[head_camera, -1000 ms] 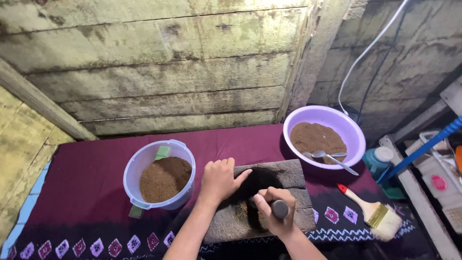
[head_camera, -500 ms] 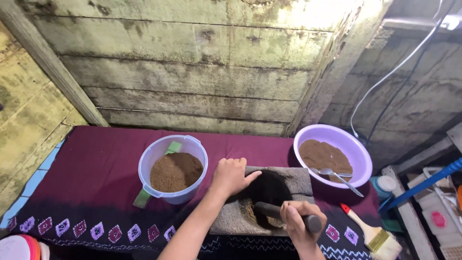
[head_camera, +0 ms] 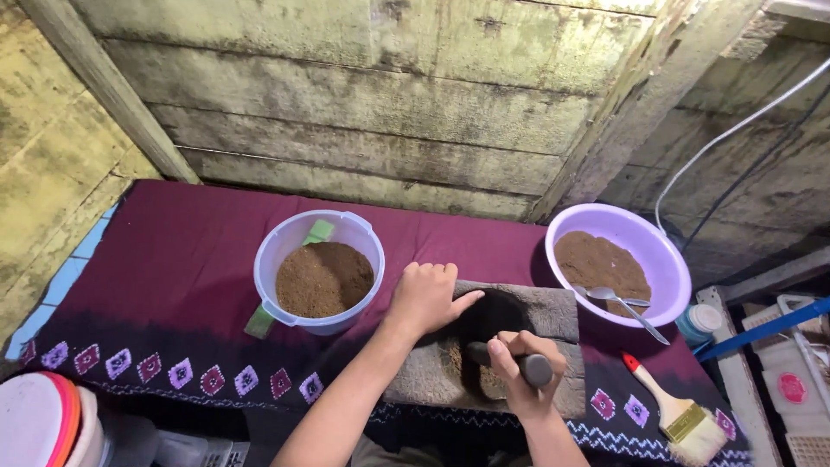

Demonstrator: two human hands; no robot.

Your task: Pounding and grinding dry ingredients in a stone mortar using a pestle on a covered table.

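We press our left hand point(head_camera: 425, 297) flat on the stone grinding slab point(head_camera: 553, 313) to steady it, while our right hand point(head_camera: 521, 374) closes around the dark pestle point(head_camera: 517, 361), angled into the hollow, probably onto brown powder.

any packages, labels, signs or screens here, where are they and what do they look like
No signs or screens show.
Small jar: right of the purple basin, round, teal with a white lid.
White box: far right edge, on a rack, with a round pink label.
White tub: bottom left corner, round, with an orange-red rim.
The left hand and right hand touch none of them.
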